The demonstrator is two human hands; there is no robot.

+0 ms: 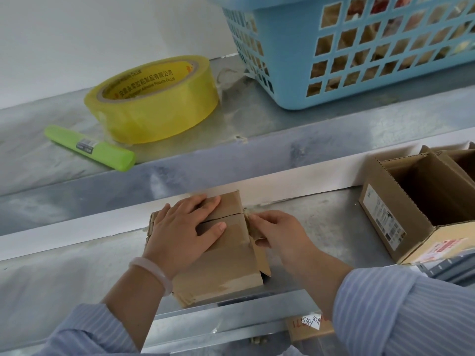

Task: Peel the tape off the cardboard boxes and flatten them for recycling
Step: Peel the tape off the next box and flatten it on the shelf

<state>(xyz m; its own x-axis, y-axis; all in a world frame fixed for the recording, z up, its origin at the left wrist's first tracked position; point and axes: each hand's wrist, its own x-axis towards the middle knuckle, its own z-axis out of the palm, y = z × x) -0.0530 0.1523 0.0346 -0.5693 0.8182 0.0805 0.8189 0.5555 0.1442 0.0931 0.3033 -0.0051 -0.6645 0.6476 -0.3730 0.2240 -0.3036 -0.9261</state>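
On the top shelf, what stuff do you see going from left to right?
Green marker → yellow tape roll → blue basket.

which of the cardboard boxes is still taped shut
The small box under both hands, left hand pressing its top. The box at the right already stands open and empty.
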